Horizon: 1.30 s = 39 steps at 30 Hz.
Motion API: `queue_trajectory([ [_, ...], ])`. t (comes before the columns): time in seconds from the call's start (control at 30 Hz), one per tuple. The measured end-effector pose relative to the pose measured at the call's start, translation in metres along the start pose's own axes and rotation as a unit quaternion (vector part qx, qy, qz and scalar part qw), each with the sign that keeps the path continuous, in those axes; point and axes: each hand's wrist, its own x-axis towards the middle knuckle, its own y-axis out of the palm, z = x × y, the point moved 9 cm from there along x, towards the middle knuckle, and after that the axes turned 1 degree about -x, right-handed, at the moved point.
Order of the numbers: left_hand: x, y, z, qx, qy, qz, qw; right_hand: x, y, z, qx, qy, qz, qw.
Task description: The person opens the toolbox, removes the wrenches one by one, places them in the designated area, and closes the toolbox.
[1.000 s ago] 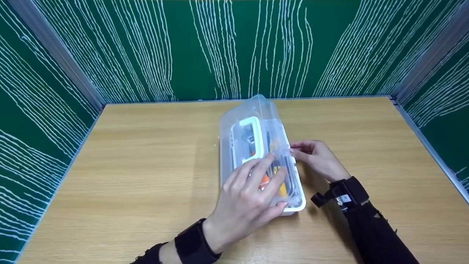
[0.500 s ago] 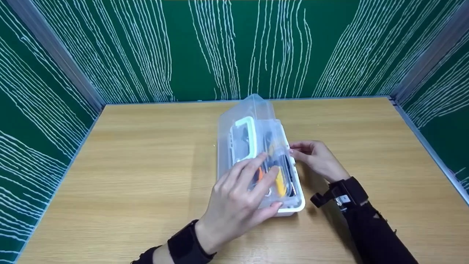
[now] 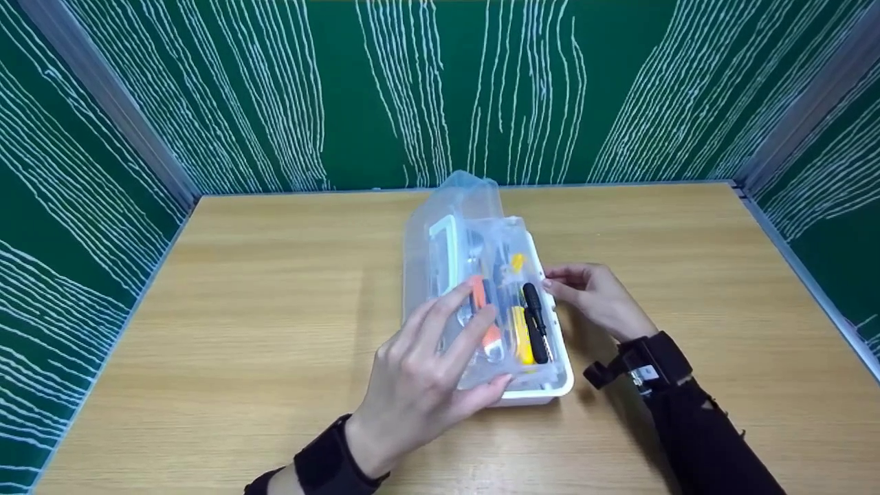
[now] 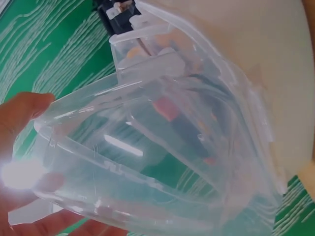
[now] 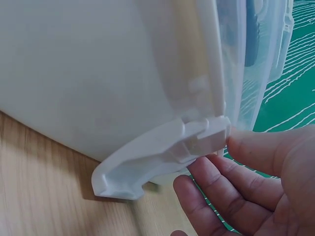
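Observation:
A white toolbox (image 3: pixel 565 375) with a clear lid (image 3: pixel 418 265) stands on the table, the lid tilted up toward the left. My left hand (image 3: pixel 419 371) holds the lid by its edge; in the left wrist view the thumb lies on one side and the fingers on the other. At the box's right side, my right hand (image 3: pixel 605 302) pinches the white latch (image 5: pixel 152 157), its thumb at the latch's upper end. Inside show black-handled tools (image 3: pixel 533 302), a yellow tool (image 3: pixel 521 337) and an orange-handled tool (image 3: pixel 478 292), the latter seen through the lid.
A pale green-white carrying handle (image 3: pixel 450 251) is set in the lid. The wooden table (image 3: pixel 275 295) extends around the box. Green panels (image 3: pixel 344 89) with white wavy lines enclose the back and both sides.
My left hand has moved left with the lid, which has swung open further. The black and yellow tools now show uncovered along the right side. My right hand has stayed at the latch.

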Motion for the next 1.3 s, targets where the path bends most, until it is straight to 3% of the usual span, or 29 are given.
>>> queue_trajectory([
  [0.8, -0.018, -0.022, 0.022, 0.038, -0.033, -0.02, 0.9985, -0.001, 0.001, -0.003, -0.008, 0.035, 0.005, 0.999],
  [1.1, -0.025, -0.03, 0.032, 0.027, -0.05, -0.031, 0.9979, -0.001, -0.003, -0.002, -0.008, 0.033, 0.005, 0.999],
  [1.3, -0.031, -0.035, 0.04, 0.004, -0.085, -0.027, 0.996, 0.0, -0.001, -0.003, -0.011, 0.029, 0.003, 1.0],
])
